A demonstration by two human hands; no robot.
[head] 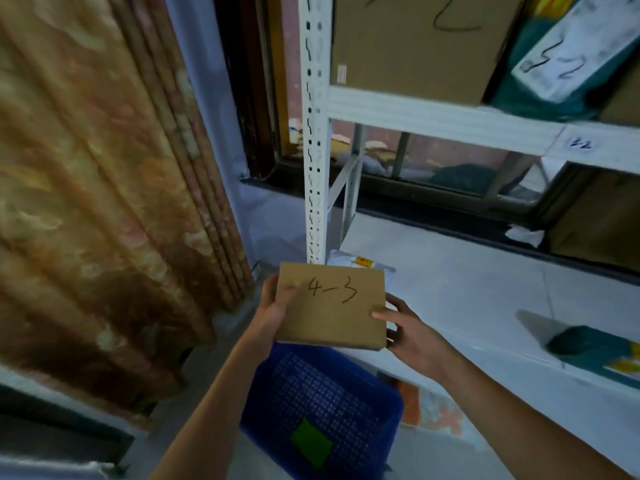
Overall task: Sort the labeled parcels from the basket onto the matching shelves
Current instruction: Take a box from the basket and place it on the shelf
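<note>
A flat brown cardboard parcel (332, 308) marked "4-3" is held level in front of me, above the blue plastic basket (322, 403). My left hand (277, 306) grips its left edge, thumb on top. My right hand (407, 327) holds its right edge, thumb on the top face and fingers underneath. The parcel hovers at the front left corner of the white shelf board (467, 292), beside the white perforated upright (313, 168). A green square patch (311, 443) lies in the basket.
A white mailer (360, 263) lies on the shelf just behind the parcel. A dark green bag (595, 344) sits at the shelf's right. The shelf above, tagged with a small label (581, 144), holds a large brown box (422, 39). A patterned curtain (104, 185) hangs at left.
</note>
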